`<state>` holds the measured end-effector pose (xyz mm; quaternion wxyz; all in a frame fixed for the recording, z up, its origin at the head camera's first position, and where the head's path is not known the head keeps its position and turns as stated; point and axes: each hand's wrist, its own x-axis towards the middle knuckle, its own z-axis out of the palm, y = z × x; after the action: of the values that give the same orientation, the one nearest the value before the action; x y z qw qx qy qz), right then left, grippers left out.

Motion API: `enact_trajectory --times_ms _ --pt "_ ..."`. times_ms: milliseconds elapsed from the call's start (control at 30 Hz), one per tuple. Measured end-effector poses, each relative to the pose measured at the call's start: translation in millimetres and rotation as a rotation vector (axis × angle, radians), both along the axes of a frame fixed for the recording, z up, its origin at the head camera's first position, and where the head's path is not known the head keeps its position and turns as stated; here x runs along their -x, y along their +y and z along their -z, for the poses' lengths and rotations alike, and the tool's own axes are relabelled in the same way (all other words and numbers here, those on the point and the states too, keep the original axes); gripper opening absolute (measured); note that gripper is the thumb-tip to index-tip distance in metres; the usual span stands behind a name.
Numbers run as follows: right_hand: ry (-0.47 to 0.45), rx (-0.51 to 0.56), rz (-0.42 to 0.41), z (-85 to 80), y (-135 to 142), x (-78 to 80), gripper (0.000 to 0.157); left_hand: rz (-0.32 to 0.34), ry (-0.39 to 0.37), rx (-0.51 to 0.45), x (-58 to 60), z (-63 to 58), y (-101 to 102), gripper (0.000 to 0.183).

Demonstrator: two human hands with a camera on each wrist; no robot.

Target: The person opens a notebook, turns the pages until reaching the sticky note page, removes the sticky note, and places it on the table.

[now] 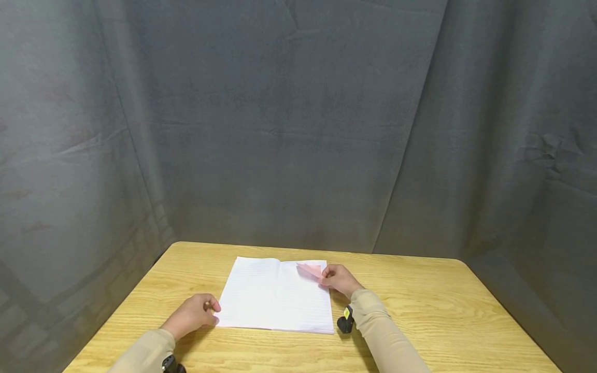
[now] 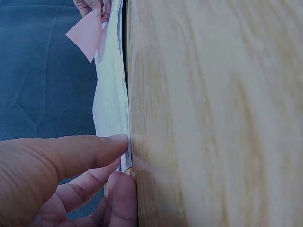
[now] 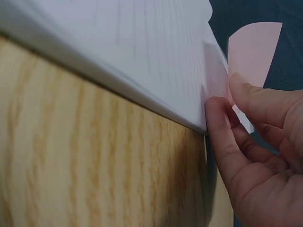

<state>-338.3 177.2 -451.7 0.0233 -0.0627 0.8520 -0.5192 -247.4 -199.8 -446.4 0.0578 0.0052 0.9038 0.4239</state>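
From the head view, an open notebook (image 1: 276,294) lies flat on the wooden table (image 1: 420,305), and the left hand (image 1: 193,314) sits at its near left corner, fingers loosely curled with the tips against the page edge. The right hand (image 1: 339,280) is at the far right corner, pinching a small pink paper (image 1: 310,269) that rests just beyond its fingertips on the right page. Over to the left wrist view: the thumb (image 2: 71,156) and a finger press the notebook (image 2: 111,99) corner against the table (image 2: 213,113), with the pink paper (image 2: 85,33) well beyond the hand. Now the right wrist view: thumb and forefinger (image 3: 222,132) pinch the pink paper (image 3: 253,52) right at the notebook (image 3: 142,52) corner, the remaining fingers curled beneath.
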Motion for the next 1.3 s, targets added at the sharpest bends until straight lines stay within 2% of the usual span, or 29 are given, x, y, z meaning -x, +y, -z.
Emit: enact_trajectory --times_ms 267,500,967,1300 --pt "-0.016 -0.007 -0.012 -1.8 1.5 -2.2 0.011 -0.017 -0.007 -0.003 -1.4 -0.6 2.0 0.021" --pt "-0.017 -0.018 0.011 -2.0 0.6 -3.6 0.012 -0.026 -0.008 0.005 -1.3 0.4 2.6 0.020" --pt "-0.027 -0.020 -0.027 -3.4 2.9 -2.3 0.011 0.002 -0.011 0.013 -1.0 0.0 0.1 0.020" --pt "-0.012 -0.053 -0.033 -1.9 2.3 -1.6 0.012 -0.023 -0.005 0.024 -1.2 -0.8 2.0 0.021"
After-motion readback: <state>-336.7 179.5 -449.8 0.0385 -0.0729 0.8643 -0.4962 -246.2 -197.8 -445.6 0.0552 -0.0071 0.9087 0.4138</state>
